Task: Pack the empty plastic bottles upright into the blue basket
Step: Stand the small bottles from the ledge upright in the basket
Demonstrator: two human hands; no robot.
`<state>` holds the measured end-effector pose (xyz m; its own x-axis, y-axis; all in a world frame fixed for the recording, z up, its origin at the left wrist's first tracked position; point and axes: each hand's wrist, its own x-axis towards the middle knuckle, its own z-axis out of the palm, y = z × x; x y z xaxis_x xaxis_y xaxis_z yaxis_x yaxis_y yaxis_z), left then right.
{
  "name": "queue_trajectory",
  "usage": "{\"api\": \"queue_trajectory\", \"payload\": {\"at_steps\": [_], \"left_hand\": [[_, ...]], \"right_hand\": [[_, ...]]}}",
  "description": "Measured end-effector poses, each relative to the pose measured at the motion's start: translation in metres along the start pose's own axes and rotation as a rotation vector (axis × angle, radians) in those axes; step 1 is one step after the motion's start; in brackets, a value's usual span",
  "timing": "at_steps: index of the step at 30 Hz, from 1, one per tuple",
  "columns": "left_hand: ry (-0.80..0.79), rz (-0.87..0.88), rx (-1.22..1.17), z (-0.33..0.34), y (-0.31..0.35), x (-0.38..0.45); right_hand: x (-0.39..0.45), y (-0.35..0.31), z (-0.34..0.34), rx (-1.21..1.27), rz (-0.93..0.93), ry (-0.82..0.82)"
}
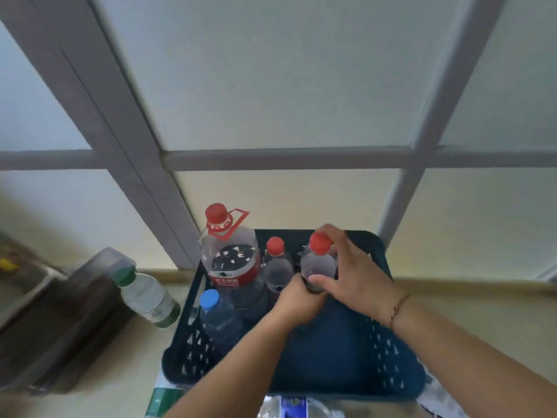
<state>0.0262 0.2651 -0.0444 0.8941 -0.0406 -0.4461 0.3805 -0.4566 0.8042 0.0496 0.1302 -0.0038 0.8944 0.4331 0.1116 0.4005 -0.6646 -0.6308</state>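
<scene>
The blue basket [391, 366] stands on the floor below me. Inside it, upright: a large red-capped jug [230, 260] at the back left, a small red-capped bottle [275, 263] beside it, and a blue-capped bottle [218, 318] at the front left. Both hands hold a second small red-capped bottle [319, 260] upright at the back of the basket. My right hand [349, 273] wraps its neck and shoulder. My left hand [297, 306] grips its lower part. A green-capped bottle [147, 297] lies tilted outside, left of the basket.
A frosted glass partition with grey frames rises right behind the basket. A dark brown box [60, 324] sits on the floor at the left. More clear bottles [295, 407] and a green-labelled one [161, 401] lie at the bottom edge, in front of the basket.
</scene>
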Motion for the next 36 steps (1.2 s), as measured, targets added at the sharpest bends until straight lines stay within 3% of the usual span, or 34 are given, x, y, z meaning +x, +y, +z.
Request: {"api": "queue_trajectory", "payload": {"at_steps": [3, 11, 15, 20, 23, 25, 28, 31, 33, 36], "left_hand": [[-0.047, -0.193, -0.275, 0.011, -0.006, 0.013], [-0.058, -0.265, -0.335, 0.01, -0.009, 0.014], [0.047, -0.207, -0.223, 0.008, -0.002, 0.004], [0.146, 0.005, -0.428, 0.02, 0.013, -0.036], [0.341, 0.296, -0.181, 0.042, 0.019, -0.065], [0.419, 0.629, -0.035, 0.063, 0.023, -0.083], [0.2, 1.011, 0.141, 0.107, 0.025, -0.098], [-0.122, 1.151, 0.528, 0.155, 0.02, -0.091], [-0.203, 1.191, 0.836, 0.185, 0.019, -0.081], [-0.289, 1.081, 1.012, 0.221, 0.021, -0.068]], "right_hand": [[0.017, 0.018, 0.019, -0.039, -0.007, -0.051], [0.036, 0.046, 0.039, -0.043, -0.051, -0.089], [0.037, 0.048, 0.043, -0.264, -0.065, -0.032], [0.026, 0.045, 0.021, -0.185, -0.049, -0.023], [-0.005, 0.045, -0.015, -0.092, -0.033, 0.07], [-0.04, 0.058, -0.039, -0.025, 0.005, 0.155], [-0.107, 0.091, -0.068, 0.036, 0.122, 0.33], [-0.177, 0.129, -0.079, -0.013, 0.292, 0.457], [-0.223, 0.151, -0.075, -0.039, 0.421, 0.469], [-0.279, 0.172, -0.05, -0.018, 0.56, 0.369]]}}
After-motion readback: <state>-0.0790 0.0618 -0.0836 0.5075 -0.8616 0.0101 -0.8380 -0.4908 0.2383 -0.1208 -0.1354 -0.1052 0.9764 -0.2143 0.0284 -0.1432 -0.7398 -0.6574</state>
